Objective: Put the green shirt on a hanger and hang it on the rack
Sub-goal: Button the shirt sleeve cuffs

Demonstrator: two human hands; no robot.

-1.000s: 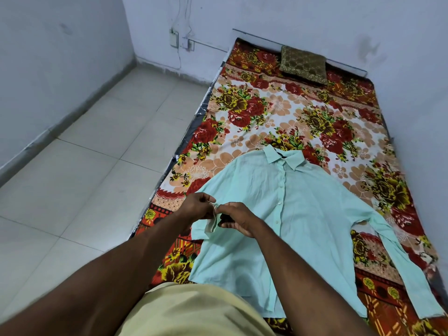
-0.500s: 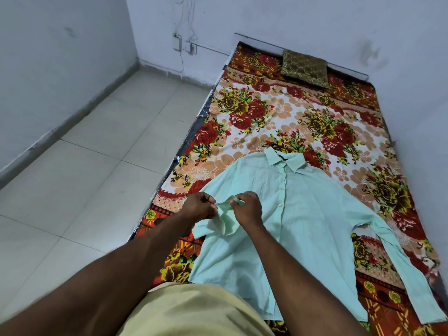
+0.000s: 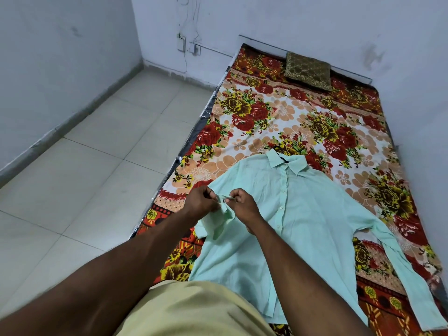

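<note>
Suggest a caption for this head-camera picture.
Both hands pinch a cuff of the green shirt spread on a floral bed.

1 head-worn view — looking forward and down, close over the bed — nothing shared.

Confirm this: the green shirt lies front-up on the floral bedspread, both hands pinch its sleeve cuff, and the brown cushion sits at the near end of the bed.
One thing is wrong. In the head view the brown cushion sits at the far end of the bed, by the wall. The rest holds: the green shirt lies front-up on the floral bedspread, left hand and right hand pinching its cuff.
</note>
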